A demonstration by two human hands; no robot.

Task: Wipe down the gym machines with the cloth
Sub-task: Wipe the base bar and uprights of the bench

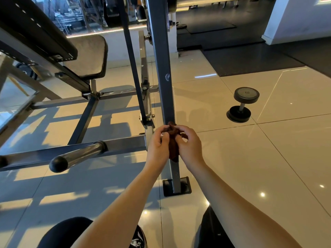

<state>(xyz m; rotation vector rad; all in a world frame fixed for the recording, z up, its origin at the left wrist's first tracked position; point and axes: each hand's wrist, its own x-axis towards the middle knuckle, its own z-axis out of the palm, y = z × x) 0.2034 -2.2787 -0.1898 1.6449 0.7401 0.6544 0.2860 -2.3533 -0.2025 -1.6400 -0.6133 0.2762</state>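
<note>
Both hands, left hand, right hand, gripping cloth between

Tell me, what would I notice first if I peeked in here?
In the middle, the left hand and right hand both pinch a dark brown cloth in front of a machine's grey post. To the right, a dumbbell marked 10 stands on end on the shiny tiles. A black padded seat sits upper left.

Dark brown cloth, grey post, black pad, black dumbbell with grey "10" cap, beige floor tiles
</note>
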